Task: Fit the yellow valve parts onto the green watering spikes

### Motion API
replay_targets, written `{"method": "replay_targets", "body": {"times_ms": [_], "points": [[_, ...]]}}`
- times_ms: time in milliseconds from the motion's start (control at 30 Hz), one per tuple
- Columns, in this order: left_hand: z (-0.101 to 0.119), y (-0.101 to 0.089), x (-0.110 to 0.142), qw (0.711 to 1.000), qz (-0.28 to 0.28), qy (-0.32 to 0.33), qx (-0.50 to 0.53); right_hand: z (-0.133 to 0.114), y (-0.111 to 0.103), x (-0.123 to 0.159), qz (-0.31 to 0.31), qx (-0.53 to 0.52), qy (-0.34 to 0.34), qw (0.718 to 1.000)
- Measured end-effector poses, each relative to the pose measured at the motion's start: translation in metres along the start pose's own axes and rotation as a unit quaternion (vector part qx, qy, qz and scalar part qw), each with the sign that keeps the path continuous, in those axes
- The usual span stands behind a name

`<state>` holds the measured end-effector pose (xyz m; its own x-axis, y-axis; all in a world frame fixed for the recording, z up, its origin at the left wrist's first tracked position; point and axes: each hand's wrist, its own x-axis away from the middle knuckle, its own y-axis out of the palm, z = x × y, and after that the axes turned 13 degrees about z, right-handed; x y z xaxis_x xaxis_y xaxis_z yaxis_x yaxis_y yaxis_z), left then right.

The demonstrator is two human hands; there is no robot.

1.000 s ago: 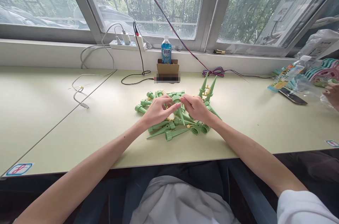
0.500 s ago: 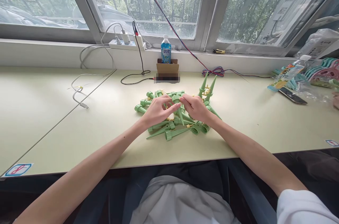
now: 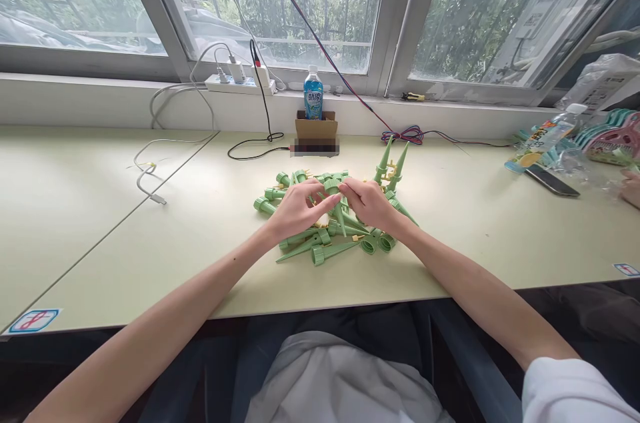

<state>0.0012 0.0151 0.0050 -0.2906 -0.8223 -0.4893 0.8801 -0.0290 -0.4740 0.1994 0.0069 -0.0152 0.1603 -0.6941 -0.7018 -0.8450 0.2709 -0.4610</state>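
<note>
A green plant watering spike point(image 3: 340, 215) points downward over the pile, its ribbed cap between my hands. My left hand point(image 3: 300, 208) grips it near the cap, thumb across the front. From the other side my right hand point(image 3: 370, 203) is closed, thumb and fingertips pinching at the spike's side; any small part between them is hidden. Below and around lie several more green watering spikes point(image 3: 334, 251), some with small yellow valves. Just beyond my right hand, two spikes point(image 3: 399, 168) stand tip up with yellow valves attached.
At the back, a blue bottle point(image 3: 313, 95) stands behind a small cardboard box point(image 3: 316, 130). A white cable point(image 3: 150, 173) lies left. On the right are a phone point(image 3: 552, 181), a clear bottle point(image 3: 545, 136) and hangers point(image 3: 613, 136). Another person's hand point(image 3: 631, 188) shows at the right edge.
My hands and the watering spike stay almost exactly where they were. At the far right, the other person's hand has shifted slightly.
</note>
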Motion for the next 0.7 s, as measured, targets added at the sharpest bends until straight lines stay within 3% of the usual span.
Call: {"method": "replay_targets", "body": {"times_ms": [700], "points": [[-0.0008, -0.0002, 0.0000, 1.000, -0.009, 0.005, -0.010, -0.0002, -0.0004, -0.0003, -0.007, 0.004, 0.007, 1.000]]}}
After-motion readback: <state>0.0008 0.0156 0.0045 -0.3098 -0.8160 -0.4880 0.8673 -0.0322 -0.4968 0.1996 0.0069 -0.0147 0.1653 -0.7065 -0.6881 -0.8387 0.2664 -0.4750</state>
